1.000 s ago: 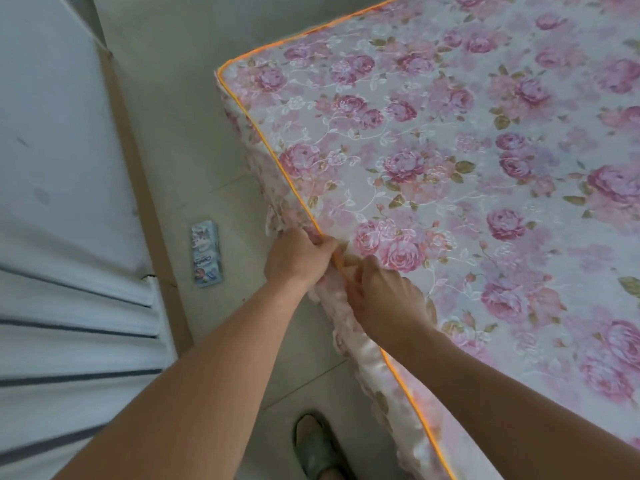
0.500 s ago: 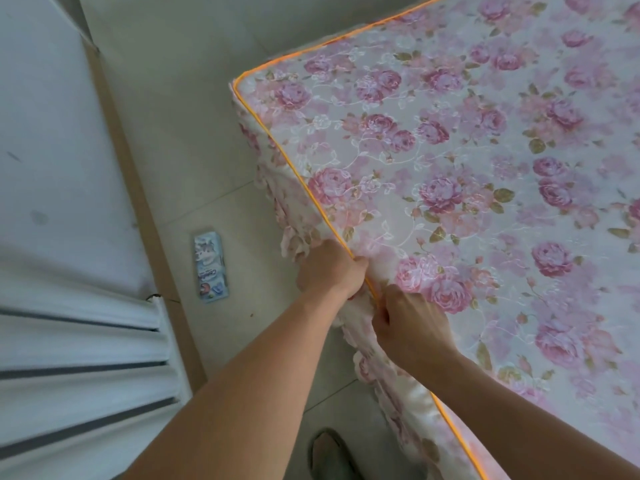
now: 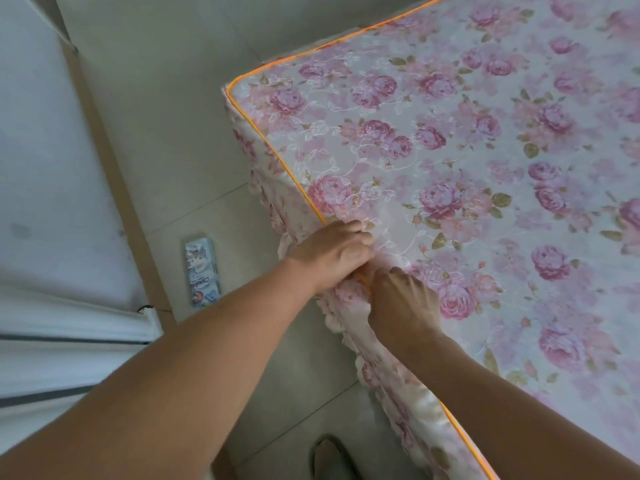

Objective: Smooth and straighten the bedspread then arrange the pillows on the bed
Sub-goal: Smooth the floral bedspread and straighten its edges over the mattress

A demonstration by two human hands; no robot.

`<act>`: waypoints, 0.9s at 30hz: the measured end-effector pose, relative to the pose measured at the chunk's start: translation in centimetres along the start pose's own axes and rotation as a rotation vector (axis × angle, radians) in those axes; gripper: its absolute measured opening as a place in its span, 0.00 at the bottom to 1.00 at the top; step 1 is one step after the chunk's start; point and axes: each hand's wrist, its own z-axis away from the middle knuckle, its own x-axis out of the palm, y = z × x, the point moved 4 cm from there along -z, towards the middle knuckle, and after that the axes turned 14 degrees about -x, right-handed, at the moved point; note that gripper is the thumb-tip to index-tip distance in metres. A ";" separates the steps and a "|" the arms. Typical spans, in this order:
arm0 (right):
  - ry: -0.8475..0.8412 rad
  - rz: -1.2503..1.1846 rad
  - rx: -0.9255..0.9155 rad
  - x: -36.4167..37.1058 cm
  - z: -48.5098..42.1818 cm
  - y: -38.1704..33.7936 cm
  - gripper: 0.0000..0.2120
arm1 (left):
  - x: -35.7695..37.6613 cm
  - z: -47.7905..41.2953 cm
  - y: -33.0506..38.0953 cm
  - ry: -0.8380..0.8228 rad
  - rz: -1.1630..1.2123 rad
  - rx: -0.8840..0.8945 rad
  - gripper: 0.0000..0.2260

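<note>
Pink rose-printed quilted bedspread [image 3: 450, 161] with orange piping, spread flat over the bed; left hand [image 3: 330, 254] curled around its piped side edge, right hand [image 3: 403, 306] just beside, pinching the same edge; small blue-and-white packet [image 3: 203, 271] on pale tiled floor [image 3: 166, 133], lettering too blurred to read

A pink rose-printed bedspread [image 3: 485, 168] with orange piping [image 3: 277, 157] lies flat and smooth across the bed, its ruffled skirt bunched along the near edge
</note>
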 end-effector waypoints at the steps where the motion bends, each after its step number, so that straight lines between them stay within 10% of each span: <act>1: 0.009 -0.002 -0.004 0.1 0.1 -0.1 0.14 | 0.0 -0.2 -0.1 -0.024 -0.010 0.032 0.03; 18: -0.042 -0.122 0.060 1.7 -0.1 -0.9 0.05 | 1.5 0.6 -2.0 -0.356 0.069 -0.123 0.07; 27: 0.045 -0.122 0.007 -0.2 -7.7 -2.4 0.13 | -2.4 0.4 -10.8 -0.012 0.081 -0.169 0.18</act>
